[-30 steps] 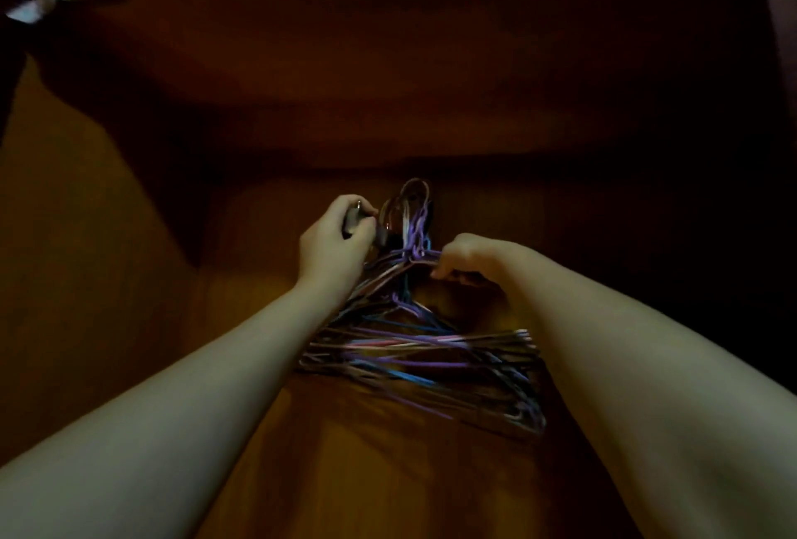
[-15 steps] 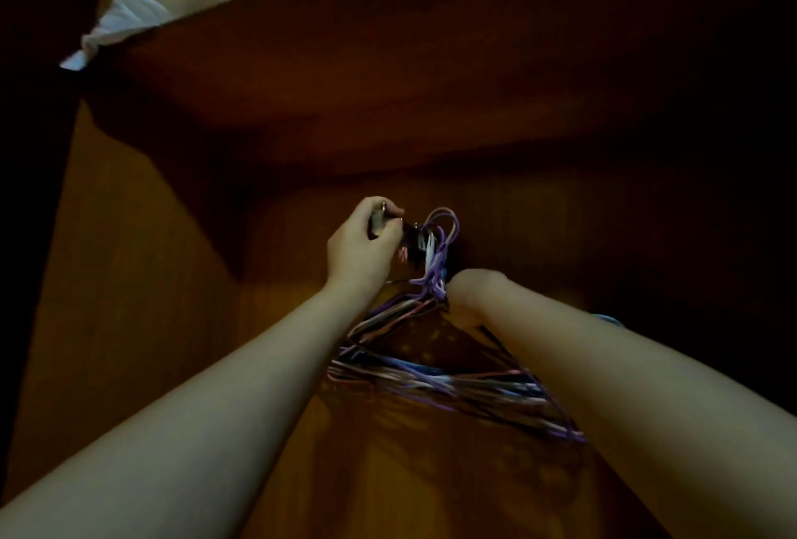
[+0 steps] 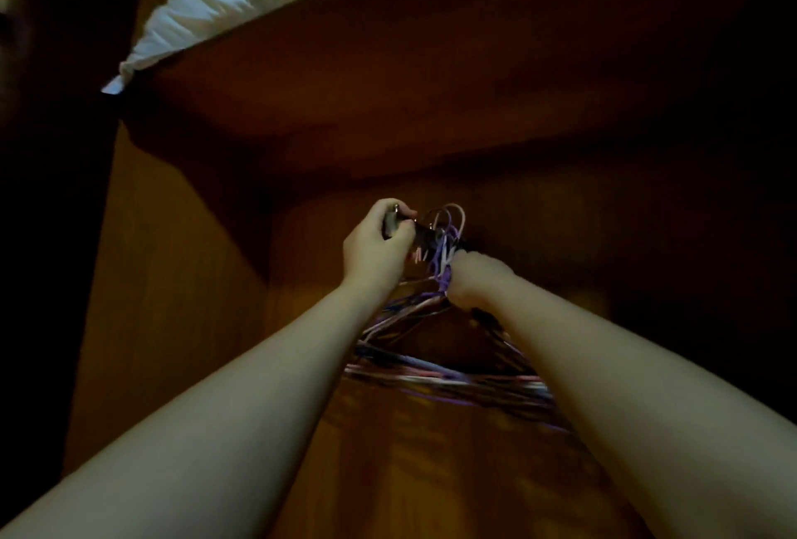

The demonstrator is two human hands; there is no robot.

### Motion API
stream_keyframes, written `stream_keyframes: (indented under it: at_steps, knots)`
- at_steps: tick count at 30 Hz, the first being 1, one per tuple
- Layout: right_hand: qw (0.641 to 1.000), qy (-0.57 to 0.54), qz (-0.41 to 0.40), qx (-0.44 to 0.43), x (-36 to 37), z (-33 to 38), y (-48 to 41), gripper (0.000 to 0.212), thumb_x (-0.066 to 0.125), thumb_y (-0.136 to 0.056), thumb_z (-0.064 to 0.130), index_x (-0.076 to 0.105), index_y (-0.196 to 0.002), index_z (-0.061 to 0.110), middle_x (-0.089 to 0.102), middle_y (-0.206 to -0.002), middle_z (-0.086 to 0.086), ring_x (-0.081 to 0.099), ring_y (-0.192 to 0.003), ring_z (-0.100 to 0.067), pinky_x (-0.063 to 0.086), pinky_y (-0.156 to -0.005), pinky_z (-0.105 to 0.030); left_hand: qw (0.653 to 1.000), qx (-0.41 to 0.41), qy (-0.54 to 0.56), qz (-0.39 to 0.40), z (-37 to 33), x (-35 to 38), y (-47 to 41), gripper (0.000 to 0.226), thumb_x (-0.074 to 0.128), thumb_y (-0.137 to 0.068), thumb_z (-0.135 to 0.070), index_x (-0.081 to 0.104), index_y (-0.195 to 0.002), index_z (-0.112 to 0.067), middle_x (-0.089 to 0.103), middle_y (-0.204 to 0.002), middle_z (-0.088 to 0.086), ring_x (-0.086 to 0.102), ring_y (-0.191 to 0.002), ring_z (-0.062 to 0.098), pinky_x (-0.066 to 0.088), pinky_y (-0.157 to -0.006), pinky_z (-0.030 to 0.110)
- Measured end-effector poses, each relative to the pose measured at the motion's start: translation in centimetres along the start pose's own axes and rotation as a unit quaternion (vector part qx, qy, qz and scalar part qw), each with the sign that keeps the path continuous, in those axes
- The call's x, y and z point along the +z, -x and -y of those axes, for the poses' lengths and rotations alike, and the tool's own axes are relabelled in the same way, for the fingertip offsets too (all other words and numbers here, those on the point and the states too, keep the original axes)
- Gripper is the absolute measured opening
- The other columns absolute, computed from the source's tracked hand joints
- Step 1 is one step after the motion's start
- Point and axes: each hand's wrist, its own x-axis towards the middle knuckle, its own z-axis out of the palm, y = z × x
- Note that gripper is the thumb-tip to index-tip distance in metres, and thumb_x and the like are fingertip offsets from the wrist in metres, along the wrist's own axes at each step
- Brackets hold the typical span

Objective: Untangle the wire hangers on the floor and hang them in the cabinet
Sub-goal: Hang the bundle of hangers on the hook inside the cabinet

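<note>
Dim brown wooden cabinet (image 3: 172,323) interior; bundle of wire hangers (image 3: 440,374), purple, pink and blue, held up before the back panel; right hand (image 3: 472,280) curled round their necks below the hooks; left hand (image 3: 375,249) gripping a dark bar (image 3: 425,234) just beside the hooks; white cloth (image 3: 224,8) on the shelf above, upper left.
</note>
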Motion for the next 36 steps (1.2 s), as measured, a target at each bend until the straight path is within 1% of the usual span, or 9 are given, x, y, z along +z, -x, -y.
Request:
stream_keyframes:
  at_steps: [4, 9, 13, 16, 18, 22, 27, 32, 36]
  knots:
    - [0.997, 0.05, -0.013, 0.061, 0.2, 2.0, -1.2, 0.055, 0.054, -0.087, 0.031, 0.039, -0.134, 0.006, 0.046, -0.129, -0.012, 0.051, -0.114, -0.027, 0.044, -0.077, -0.037, 1.0, 0.001, 0.009, -0.006, 0.3, 0.0, -0.1, 0.02, 0.055, -0.083, -0.019, 0.057, -0.074, -0.037, 0.063, -0.088, -0.008, 0.062, -0.084, 0.014, 0.056, -0.076, 0.047]
    - [0.985, 0.118, -0.024, 0.122, 2.3, 3.4, -0.8, 0.064, 0.044, -0.095, 0.024, 0.016, -0.144, -0.006, 0.043, -0.136, -0.016, 0.051, -0.118, -0.027, 0.041, -0.092, -0.036, 1.0, 0.008, 0.004, -0.013, 0.5, 0.1, -0.2, 0.022, 0.054, -0.087, -0.014, 0.056, -0.076, -0.034, 0.061, -0.083, -0.01, 0.06, -0.07, -0.001, 0.057, -0.073, 0.045]
    - [0.995, 0.053, 0.028, 0.082, 3.0, 2.7, 0.4, 0.094, 0.062, -0.085, 0.025, -0.003, -0.148, 0.0, 0.036, -0.143, -0.017, 0.041, -0.127, -0.032, 0.035, -0.099, -0.041, 1.0, 0.01, 0.002, -0.016, 0.6, 0.1, -0.1, 0.021, 0.054, -0.087, -0.014, 0.056, -0.078, -0.032, 0.059, -0.079, -0.011, 0.057, -0.06, -0.012, 0.057, -0.073, 0.044]
    - [0.994, -0.05, 0.007, 0.095, 2.3, 2.0, 1.0, 0.095, 0.069, -0.079, 0.041, 0.011, -0.147, 0.008, 0.035, -0.142, -0.014, 0.037, -0.129, -0.032, 0.033, -0.102, -0.044, 1.0, 0.015, -0.006, -0.015, 0.5, 0.1, 0.0, 0.016, 0.053, -0.088, -0.015, 0.057, -0.082, -0.03, 0.058, -0.081, -0.011, 0.059, -0.067, -0.002, 0.057, -0.075, 0.044]
    - [0.993, -0.06, -0.017, 0.097, 2.5, 2.0, 1.7, 0.077, 0.059, -0.085, 0.046, 0.023, -0.143, 0.011, 0.039, -0.139, -0.012, 0.039, -0.127, -0.031, 0.033, -0.1, -0.044, 1.0, 0.012, -0.008, -0.017, 0.7, 0.1, 0.0, 0.017, 0.053, -0.089, -0.014, 0.056, -0.082, -0.03, 0.058, -0.084, -0.009, 0.059, -0.069, 0.0, 0.057, -0.075, 0.044]
    - [0.995, 0.013, -0.069, 0.074, 3.0, 2.2, 4.1, 0.039, 0.04, -0.096, 0.029, 0.039, -0.132, 0.013, 0.045, -0.135, -0.011, 0.04, -0.124, -0.03, 0.029, -0.1, -0.045, 0.999, 0.009, -0.026, -0.027, 0.6, 0.3, -0.3, 0.022, 0.053, -0.087, -0.016, 0.055, -0.077, -0.035, 0.059, -0.081, -0.012, 0.059, -0.071, 0.002, 0.056, -0.077, 0.046]
    - [0.991, -0.033, -0.116, 0.055, -1.4, 2.6, 8.4, 0.036, 0.038, -0.095, 0.023, 0.044, -0.129, 0.012, 0.048, -0.132, -0.01, 0.041, -0.122, -0.031, 0.026, -0.103, -0.046, 0.999, -0.025, -0.048, -0.01, -0.2, 0.2, -0.4, 0.015, 0.053, -0.089, -0.012, 0.057, -0.093, -0.026, 0.056, -0.086, -0.014, 0.059, -0.088, 0.016, 0.053, -0.084, 0.045]
    - [0.988, -0.057, -0.133, 0.049, -6.4, 4.5, 13.8, 0.031, 0.036, -0.096, 0.025, 0.052, -0.12, 0.014, 0.056, -0.121, -0.008, 0.048, -0.113, -0.03, 0.03, -0.097, -0.044, 0.988, -0.137, -0.07, 0.028, -2.0, -1.5, 1.4, 0.04, 0.055, -0.09, -0.013, 0.049, -0.129, -0.019, 0.055, -0.129, 0.006, 0.053, -0.115, 0.024, 0.044, -0.099, 0.043]
    - [0.988, -0.064, -0.11, 0.09, -7.7, 7.0, 19.4, 0.032, 0.037, -0.094, 0.027, 0.055, -0.118, 0.017, 0.06, -0.115, -0.007, 0.052, -0.108, -0.03, 0.031, -0.093, -0.043, 0.982, -0.187, -0.027, 0.029, -2.6, -6.1, 7.5, 0.034, 0.054, -0.091, -0.02, 0.051, -0.125, -0.021, 0.056, -0.126, 0.01, 0.055, -0.111, 0.027, 0.046, -0.095, 0.041]
